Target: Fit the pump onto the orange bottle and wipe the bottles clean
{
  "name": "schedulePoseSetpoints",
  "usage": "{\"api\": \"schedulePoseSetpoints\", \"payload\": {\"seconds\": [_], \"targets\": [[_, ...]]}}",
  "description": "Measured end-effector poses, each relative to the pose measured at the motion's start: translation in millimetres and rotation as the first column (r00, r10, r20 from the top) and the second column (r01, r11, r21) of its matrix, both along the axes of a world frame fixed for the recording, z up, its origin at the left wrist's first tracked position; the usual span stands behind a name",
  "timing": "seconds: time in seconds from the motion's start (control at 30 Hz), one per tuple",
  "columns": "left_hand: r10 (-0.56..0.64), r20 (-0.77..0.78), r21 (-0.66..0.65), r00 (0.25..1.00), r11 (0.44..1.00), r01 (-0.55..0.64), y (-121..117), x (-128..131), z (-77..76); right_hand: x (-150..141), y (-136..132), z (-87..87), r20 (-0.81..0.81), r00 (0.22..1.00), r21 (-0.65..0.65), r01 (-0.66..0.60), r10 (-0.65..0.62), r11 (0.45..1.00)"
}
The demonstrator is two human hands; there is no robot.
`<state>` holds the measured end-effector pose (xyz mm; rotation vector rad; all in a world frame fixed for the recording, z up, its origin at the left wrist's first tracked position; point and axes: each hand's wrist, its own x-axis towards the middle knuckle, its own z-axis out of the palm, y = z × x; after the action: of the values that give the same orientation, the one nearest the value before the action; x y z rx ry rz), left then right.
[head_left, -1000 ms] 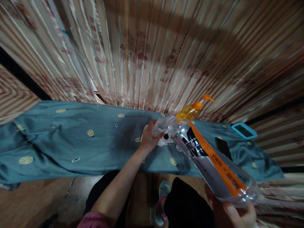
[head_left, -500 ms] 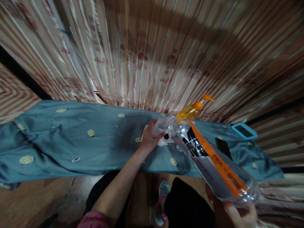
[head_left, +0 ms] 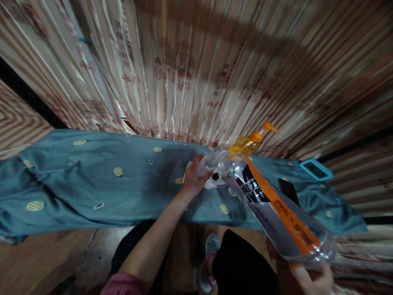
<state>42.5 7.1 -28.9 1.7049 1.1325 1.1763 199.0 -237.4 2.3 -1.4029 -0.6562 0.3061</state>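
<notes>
My right hand (head_left: 307,274) grips the base of a large clear plastic bottle (head_left: 273,209) with a silver and orange label. That bottle is tilted, its neck end lower-lying toward the upper left. Wrapped round a smaller clear plastic bottle (head_left: 211,160), my left hand (head_left: 195,179) sits over the cloth-covered table. The large bottle's mouth meets or overlaps the small one; whether they touch I cannot tell. Just behind them stands a pump bottle (head_left: 244,145) of orange-yellow liquid. A white item with black spots (head_left: 215,182) lies under the left hand, partly hidden.
The table wears a teal cloth (head_left: 129,192) with yellow patterns. On its right side lie a dark phone (head_left: 289,191) and a blue-framed device (head_left: 316,169). A pleated printed curtain (head_left: 184,82) hangs along the back edge. My legs and a shoe (head_left: 211,254) are below the front edge.
</notes>
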Motion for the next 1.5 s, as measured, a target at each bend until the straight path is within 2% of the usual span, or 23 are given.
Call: {"api": "schedulePoseSetpoints", "payload": {"seconds": [0.13,0.33,0.5,0.73,1.0,1.1,1.27,1.5], "targets": [[0.003,0.000,-0.006,1.000,1.000,-0.003,-0.4,0.2,1.4,0.3,-0.7,2.0,-0.068,0.997,-0.033,-0.049,0.047,0.998],[0.001,0.001,-0.020,1.000,1.000,-0.001,-0.7,0.3,2.5,6.5,-3.8,-6.5,-0.057,0.998,-0.016,-0.007,0.006,1.000],[-0.002,0.013,-0.017,1.000,1.000,0.002,-0.5,0.8,1.2,0.2,-2.2,0.3,-0.104,0.993,-0.043,-0.060,0.056,0.997],[-0.009,0.018,-0.023,1.000,1.000,0.009,-0.5,0.5,0.4,-0.1,2.6,2.4,-0.111,0.992,0.069,-0.056,0.064,0.996],[-0.003,0.007,-0.018,1.000,1.000,0.003,0.0,0.4,-1.9,-7.2,5.2,8.0,-0.095,0.994,0.059,-0.053,0.058,0.997],[-0.009,0.014,-0.024,1.000,1.000,0.009,0.0,0.6,-2.1,-8.6,4.2,9.7,-0.111,0.993,0.006,-0.039,0.040,0.999],[-0.004,0.001,-0.009,1.000,1.000,0.004,0.0,0.1,-1.1,-6.8,2.7,7.1,-0.111,0.994,-0.004,-0.012,0.011,1.000],[-0.008,0.011,-0.011,1.000,1.000,0.009,0.0,0.2,-1.6,-6.4,7.1,7.3,-0.113,0.993,0.083,-0.035,0.044,0.996]]}}
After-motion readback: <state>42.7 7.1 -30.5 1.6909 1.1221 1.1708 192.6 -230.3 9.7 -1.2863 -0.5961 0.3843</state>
